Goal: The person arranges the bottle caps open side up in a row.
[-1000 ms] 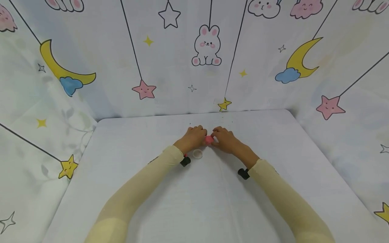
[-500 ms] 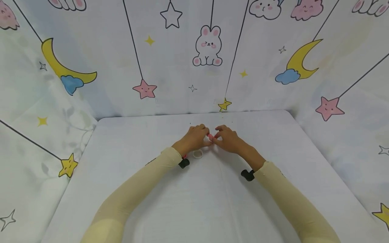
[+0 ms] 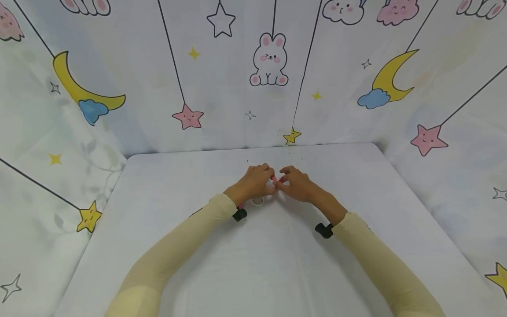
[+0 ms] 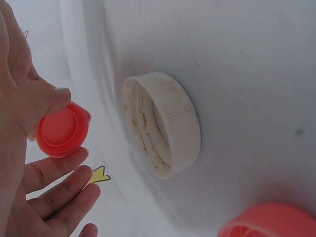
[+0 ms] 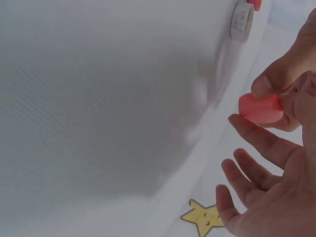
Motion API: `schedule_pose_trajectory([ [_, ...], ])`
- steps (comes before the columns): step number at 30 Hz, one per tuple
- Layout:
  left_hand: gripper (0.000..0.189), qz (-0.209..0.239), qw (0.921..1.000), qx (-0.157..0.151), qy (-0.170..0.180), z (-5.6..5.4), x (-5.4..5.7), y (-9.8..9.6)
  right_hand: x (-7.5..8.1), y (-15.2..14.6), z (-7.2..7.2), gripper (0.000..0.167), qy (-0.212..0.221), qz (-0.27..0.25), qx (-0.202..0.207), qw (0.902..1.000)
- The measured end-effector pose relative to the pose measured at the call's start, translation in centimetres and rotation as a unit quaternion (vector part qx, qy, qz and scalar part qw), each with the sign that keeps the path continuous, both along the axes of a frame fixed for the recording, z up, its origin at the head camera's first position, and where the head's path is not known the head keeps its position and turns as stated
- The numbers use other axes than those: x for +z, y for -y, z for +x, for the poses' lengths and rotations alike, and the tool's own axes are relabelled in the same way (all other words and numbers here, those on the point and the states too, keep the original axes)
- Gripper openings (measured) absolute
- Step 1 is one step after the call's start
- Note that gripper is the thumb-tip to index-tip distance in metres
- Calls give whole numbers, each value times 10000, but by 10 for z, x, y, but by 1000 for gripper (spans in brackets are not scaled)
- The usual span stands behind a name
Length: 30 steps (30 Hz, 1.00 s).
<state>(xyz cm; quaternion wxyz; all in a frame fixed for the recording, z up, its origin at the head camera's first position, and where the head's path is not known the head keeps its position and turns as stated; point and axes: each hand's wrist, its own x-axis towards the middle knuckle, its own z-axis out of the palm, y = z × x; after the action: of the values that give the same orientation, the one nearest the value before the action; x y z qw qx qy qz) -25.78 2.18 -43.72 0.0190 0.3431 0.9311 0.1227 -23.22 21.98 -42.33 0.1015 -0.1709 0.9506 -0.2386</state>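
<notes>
A small red bottle cap (image 3: 275, 180) is held between both hands just above the white table. In the left wrist view, the thumb and forefinger of the left hand (image 3: 254, 181) are at the rim of the red cap (image 4: 61, 131), its hollow inside facing that camera. The right hand (image 3: 297, 184) pinches the cap (image 5: 260, 108) from the other side, its remaining fingers loosely spread. Under the left wrist lies a white ribbed cap (image 4: 180, 118), its threaded inside stained brown. A larger red cap (image 4: 279, 222) sits beyond it, partly cut off.
The white cloth-covered table (image 3: 269, 264) stretches toward me. A printed fabric wall (image 3: 229, 88) with moons, stars and a rabbit rises behind it. Black wrist cameras (image 3: 324, 230) hang below both wrists, close to the table.
The red cap has turned from face-up to edge-on between the fingers. The right hand has shifted slightly right and lifted its outer fingers. The white cap has stayed in place.
</notes>
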Motion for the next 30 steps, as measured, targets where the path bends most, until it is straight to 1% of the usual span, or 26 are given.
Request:
schedule_pose_trajectory([
  [5,37,-114,9998,-92,135,1,-1,1,-2,-1,1,32,-147,32,149,9998],
  [10,38,-133,9993,-195,294,3,-1,2,-1,-4,5,30,-254,-13,335,9991],
  [15,39,-154,9985,-214,488,7,1,2,-1,-8,11,29,-255,1,552,9982],
  [18,40,-203,9979,-206,585,10,2,0,0,-11,14,30,-205,94,653,9976],
  [21,42,-305,9976,-275,551,13,1,-2,0,-15,17,31,-137,194,734,9970],
  [25,42,-487,9974,-404,348,16,0,-6,-2,-16,20,33,-25,253,782,9966],
  [30,40,-637,9968,-449,203,20,-1,-8,-5,-16,22,33,47,278,834,9961],
])
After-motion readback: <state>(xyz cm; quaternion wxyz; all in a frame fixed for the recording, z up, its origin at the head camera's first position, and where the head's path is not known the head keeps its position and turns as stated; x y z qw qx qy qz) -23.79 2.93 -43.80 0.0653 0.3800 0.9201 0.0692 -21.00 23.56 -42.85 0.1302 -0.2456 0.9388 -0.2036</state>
